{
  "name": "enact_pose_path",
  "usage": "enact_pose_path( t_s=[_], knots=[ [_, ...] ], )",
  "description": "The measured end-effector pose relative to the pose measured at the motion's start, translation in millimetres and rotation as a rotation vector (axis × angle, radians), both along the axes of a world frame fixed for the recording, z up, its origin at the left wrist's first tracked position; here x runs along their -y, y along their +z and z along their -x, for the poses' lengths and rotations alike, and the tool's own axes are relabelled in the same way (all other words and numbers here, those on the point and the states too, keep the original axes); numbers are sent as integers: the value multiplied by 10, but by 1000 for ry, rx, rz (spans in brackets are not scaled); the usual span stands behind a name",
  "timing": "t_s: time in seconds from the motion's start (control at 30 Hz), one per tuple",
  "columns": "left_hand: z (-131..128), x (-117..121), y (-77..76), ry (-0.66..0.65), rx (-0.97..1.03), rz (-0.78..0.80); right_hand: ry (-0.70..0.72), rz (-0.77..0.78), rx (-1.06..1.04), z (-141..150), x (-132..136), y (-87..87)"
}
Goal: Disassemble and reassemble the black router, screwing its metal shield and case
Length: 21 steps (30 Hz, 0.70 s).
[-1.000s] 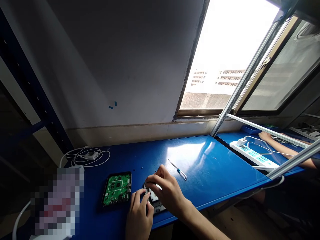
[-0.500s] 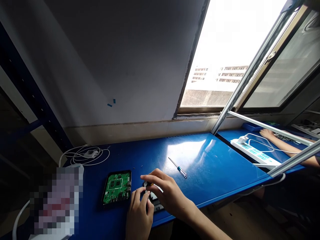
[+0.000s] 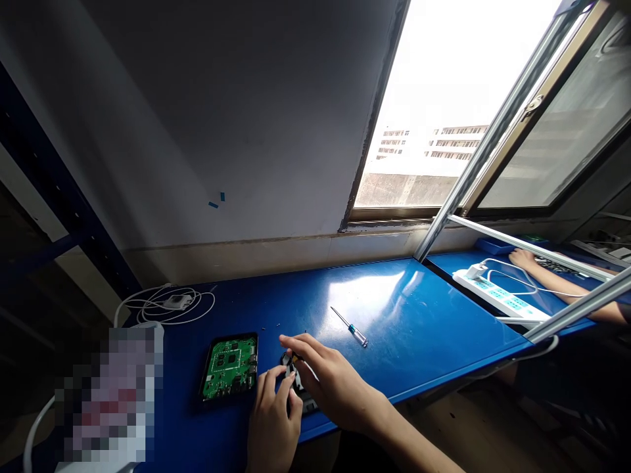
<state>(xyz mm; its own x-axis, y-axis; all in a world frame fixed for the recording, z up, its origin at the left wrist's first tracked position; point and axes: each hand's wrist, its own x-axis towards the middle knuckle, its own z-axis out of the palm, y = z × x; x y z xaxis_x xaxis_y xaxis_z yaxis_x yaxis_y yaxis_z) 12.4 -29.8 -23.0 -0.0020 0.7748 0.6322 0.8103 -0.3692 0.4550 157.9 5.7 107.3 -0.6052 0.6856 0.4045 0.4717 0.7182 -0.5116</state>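
My left hand (image 3: 275, 410) has its fingers bent at the left side of a black casing part (image 3: 309, 403) with a pale surface, near the table's front edge. From the right, my right hand (image 3: 328, 368) reaches over the same part, with its fingers curled above it. Between the fingertips of both hands shows a small dark piece (image 3: 284, 359) with a yellow spot beside it; its kind is mostly hidden. Left of my hands lies a green circuit board (image 3: 229, 369) in a black open case. A screwdriver (image 3: 355, 334) with a clear blue handle rests beyond my right hand.
Small screws (image 3: 278, 324) lie behind the hands. A white cable coil with adapter (image 3: 178, 302) is at the back left, above a blurred-out white object (image 3: 154, 368). To the right stand a metal frame post (image 3: 456, 190), a white power strip (image 3: 497, 295) and another person's arm (image 3: 557, 279).
The right hand's fingers have closed in over the casing part, covering more of it. A small dark thing now shows behind that hand. The left hand stays nearly in place; the view shifts slightly.
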Motion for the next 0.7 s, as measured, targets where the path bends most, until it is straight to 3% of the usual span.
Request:
enact_pose_path(
  t_s=[0.17,0.37,0.7],
  knots=[
    [-1,5,2,10,-9,13,32,29,-71,0,-70,-18],
    [2,10,0,5,-7,16,-31,-67,-74,18,-146,-48],
    [9,16,22,2,-5,35,-134,-123,179,63,-44,72]
  ],
)
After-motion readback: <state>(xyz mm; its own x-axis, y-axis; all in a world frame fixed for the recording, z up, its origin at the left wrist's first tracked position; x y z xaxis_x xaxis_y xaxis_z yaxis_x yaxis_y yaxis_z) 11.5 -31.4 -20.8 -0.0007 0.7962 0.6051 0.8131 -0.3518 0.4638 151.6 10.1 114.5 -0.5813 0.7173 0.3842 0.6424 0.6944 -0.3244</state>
